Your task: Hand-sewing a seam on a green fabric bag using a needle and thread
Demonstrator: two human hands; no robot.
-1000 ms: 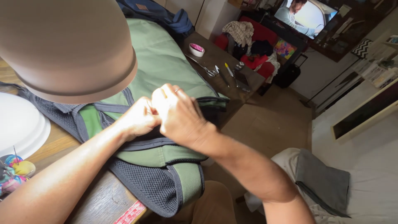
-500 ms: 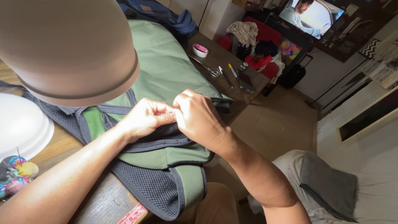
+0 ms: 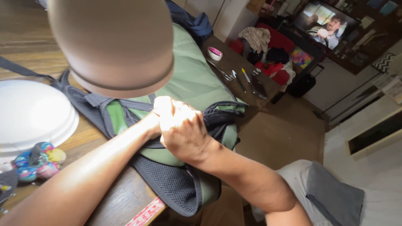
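Both hands [image 3: 178, 125] pressed together on green backpack [image 3: 192, 79], grip unclear

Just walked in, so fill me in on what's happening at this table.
A person has both hands on a green backpack lying on a wooden table. The left hand and right hand are pressed together over its grey straps, so what the fingers hold is hidden. A white bowl and a colourful toy sit to the left.
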